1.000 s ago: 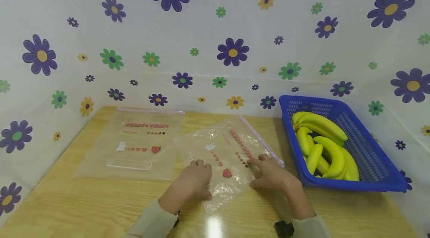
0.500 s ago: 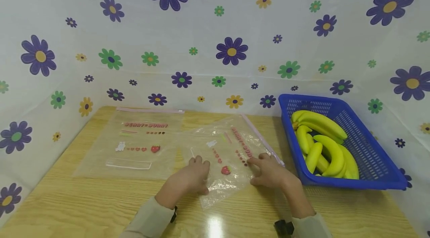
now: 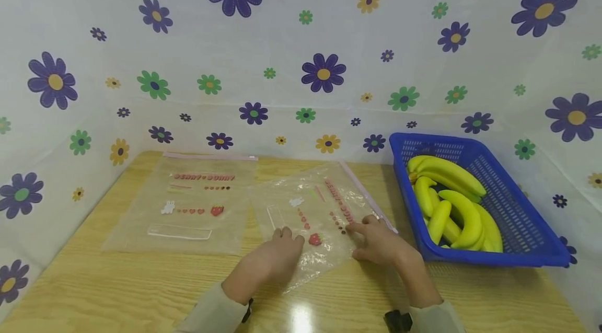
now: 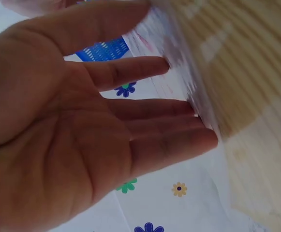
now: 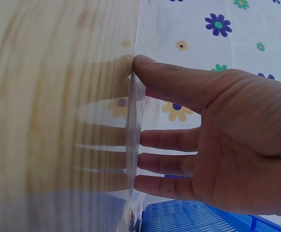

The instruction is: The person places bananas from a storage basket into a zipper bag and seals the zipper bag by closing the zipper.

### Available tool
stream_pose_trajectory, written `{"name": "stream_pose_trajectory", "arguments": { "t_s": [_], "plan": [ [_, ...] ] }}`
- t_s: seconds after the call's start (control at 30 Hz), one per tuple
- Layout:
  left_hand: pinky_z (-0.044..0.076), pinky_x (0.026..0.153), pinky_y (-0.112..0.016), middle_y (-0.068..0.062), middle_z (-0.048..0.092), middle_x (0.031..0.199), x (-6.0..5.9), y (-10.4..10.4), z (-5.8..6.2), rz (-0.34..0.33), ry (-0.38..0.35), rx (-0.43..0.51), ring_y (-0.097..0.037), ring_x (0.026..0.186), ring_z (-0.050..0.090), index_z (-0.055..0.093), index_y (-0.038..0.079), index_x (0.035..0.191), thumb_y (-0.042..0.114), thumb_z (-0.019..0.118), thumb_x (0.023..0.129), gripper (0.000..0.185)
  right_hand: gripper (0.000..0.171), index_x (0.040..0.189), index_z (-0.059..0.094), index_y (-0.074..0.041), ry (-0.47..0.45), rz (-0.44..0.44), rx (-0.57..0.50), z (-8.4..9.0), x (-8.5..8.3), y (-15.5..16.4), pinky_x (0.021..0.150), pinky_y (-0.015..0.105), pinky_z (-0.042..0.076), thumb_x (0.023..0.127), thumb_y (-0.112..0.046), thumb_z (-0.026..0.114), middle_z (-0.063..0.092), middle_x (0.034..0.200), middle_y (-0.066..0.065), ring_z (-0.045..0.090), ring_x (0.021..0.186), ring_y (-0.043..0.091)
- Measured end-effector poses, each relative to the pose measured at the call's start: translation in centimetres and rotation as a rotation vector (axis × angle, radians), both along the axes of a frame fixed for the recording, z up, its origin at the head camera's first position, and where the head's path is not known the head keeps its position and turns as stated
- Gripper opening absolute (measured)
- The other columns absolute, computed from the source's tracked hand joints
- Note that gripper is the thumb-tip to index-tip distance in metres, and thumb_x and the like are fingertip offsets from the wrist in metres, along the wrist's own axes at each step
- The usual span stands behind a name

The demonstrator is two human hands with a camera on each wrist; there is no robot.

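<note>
A clear zip bag [image 3: 324,207] with pink lettering, hearts and a strawberry lies aslant on the table, its pink zip strip toward the upper right. On its near left part rests my left hand [image 3: 279,254]; in the left wrist view the fingers [image 4: 164,145] are fairly straight, tips on the plastic. My right hand [image 3: 378,239] touches the bag's right side near the lettering. The right wrist view shows its thumb and fingers [image 5: 169,186] extended and spread, tips against the film. Neither hand grips the bag.
A second, matching zip bag [image 3: 188,218] lies flat at the left of the wooden table [image 3: 117,291]. On the right stands a blue plastic basket [image 3: 522,223] holding several yellow bananas [image 3: 465,218]. A flower-print curtain [image 3: 282,35] closes off the back and sides.
My left hand shifts slightly left, then back right and a little lower on the bag. The bag's left part spreads out, showing more of its white-outlined label. The right hand stays nearly in place.
</note>
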State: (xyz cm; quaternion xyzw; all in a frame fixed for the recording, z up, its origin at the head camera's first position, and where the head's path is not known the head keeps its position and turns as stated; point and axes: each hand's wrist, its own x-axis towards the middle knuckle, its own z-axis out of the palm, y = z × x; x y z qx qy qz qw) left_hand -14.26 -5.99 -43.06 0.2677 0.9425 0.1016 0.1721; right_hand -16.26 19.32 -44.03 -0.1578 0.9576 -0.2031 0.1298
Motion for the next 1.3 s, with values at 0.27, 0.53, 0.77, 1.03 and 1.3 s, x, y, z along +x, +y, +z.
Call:
{"name": "stream_pose_trajectory", "arguments": {
  "t_s": [0.27, 0.53, 0.77, 1.03, 1.3],
  "plan": [
    [0.049, 0.099, -0.05, -0.034, 0.043, 0.135, -0.4, -0.2, -0.2, 0.015, -0.011, 0.054, -0.052, 0.132, 0.037, 0.052, -0.004, 0.123, 0.021, 0.085, 0.077, 0.061, 0.052, 0.133, 0.064, -0.014, -0.002, -0.011, 0.008, 0.1, 0.0, -0.1, 0.09, 0.051, 0.05, 0.083, -0.018, 0.08, 0.053, 0.128, 0.02, 0.052, 0.109, 0.033],
    [0.04, 0.107, -0.055, -0.033, 0.044, 0.137, -1.0, -0.6, -0.4, 0.035, -0.013, 0.066, -0.053, 0.134, 0.036, 0.053, -0.003, 0.125, 0.018, 0.086, 0.075, 0.064, 0.051, 0.133, 0.064, -0.015, 0.003, -0.015, 0.018, 0.1, 0.0, -0.1, 0.089, 0.053, 0.05, 0.084, -0.018, 0.079, 0.054, 0.126, 0.018, 0.049, 0.113, 0.038],
    [0.039, 0.108, -0.053, -0.027, 0.047, 0.129, -1.4, -1.3, -0.2, 0.03, -0.051, 0.117, -0.05, 0.135, 0.035, 0.054, -0.001, 0.118, 0.011, 0.085, 0.073, 0.056, 0.045, 0.129, 0.066, -0.016, 0.011, -0.02, 0.023, 0.1, 0.1, -0.2, 0.088, 0.05, 0.05, 0.085, -0.011, 0.077, 0.056, 0.122, 0.015, 0.049, 0.109, 0.033],
    [0.047, 0.1, -0.051, -0.022, 0.049, 0.128, -1.8, -1.5, -0.3, 0.042, -0.043, 0.097, -0.042, 0.13, 0.042, 0.055, 0.003, 0.115, 0.014, 0.087, 0.073, 0.053, 0.046, 0.128, 0.067, -0.013, 0.046, -0.023, 0.02, -0.1, -0.2, -0.1, 0.089, 0.049, 0.049, 0.083, -0.011, 0.078, 0.056, 0.118, 0.015, 0.05, 0.107, 0.032],
    [0.051, 0.069, -0.039, -0.013, 0.049, 0.103, -1.1, -0.8, -0.2, 0.038, 0.0, 0.029, -0.031, 0.098, 0.046, 0.055, 0.006, 0.103, 0.006, 0.078, 0.077, 0.035, 0.044, 0.125, 0.066, -0.009, 0.047, -0.007, -0.022, 0.0, -0.2, 0.1, 0.098, 0.059, 0.044, 0.082, -0.009, 0.077, 0.048, 0.134, 0.026, 0.045, 0.121, 0.043]
  ]
}}
